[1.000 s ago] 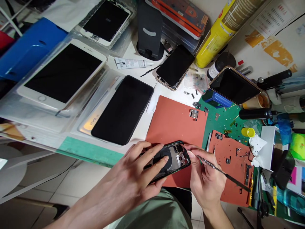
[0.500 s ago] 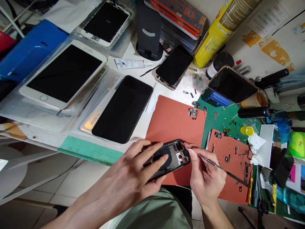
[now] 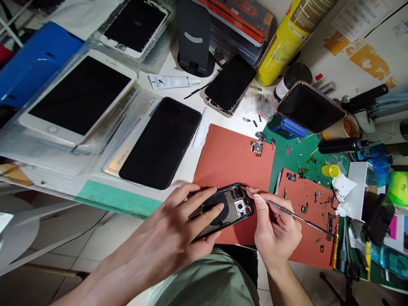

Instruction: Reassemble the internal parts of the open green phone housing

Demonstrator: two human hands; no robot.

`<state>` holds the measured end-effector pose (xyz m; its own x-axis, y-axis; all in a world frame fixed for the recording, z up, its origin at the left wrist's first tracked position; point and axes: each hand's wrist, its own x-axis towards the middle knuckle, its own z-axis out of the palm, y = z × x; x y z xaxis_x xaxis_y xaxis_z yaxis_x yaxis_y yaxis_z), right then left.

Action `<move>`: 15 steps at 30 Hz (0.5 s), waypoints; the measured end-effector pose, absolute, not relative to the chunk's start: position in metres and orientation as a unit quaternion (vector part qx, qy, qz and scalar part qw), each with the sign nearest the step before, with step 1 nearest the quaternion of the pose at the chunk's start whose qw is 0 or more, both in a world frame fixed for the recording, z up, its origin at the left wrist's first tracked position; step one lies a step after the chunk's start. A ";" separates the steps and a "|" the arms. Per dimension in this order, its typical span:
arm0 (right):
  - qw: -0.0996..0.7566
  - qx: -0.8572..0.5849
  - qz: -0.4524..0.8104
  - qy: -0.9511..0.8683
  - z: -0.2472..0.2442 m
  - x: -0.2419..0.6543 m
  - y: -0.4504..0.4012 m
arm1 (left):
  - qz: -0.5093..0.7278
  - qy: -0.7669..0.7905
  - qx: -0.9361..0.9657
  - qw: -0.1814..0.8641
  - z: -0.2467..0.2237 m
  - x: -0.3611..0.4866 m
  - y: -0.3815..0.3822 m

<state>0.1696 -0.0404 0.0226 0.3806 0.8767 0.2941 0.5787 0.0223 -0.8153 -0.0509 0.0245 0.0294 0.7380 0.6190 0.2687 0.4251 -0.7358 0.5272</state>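
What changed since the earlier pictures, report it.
The metal tool in the right hand has swung: its far end now sits higher in the picture. Nothing was taken up or let go. The left hand still holds the phone housing over the red mat.

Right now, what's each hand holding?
Left hand: closed on the opened phone housing, holding it.
Right hand: closed, pinching a slim metal tool at the housing's edge.

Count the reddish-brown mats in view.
2. The first mat lies partly below the phone housing in the left hand; the second mat, to the right, bears small parts. Others may be hidden under clutter.
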 end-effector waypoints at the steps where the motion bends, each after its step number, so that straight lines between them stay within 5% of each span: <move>1: 0.475 -0.682 0.155 -0.534 0.022 0.170 -0.041 | 0.220 0.292 0.904 0.219 0.029 -0.051 0.025; 15: 0.466 -0.682 0.151 -0.544 0.022 0.173 -0.041 | 0.215 0.302 0.903 0.218 0.032 -0.051 0.024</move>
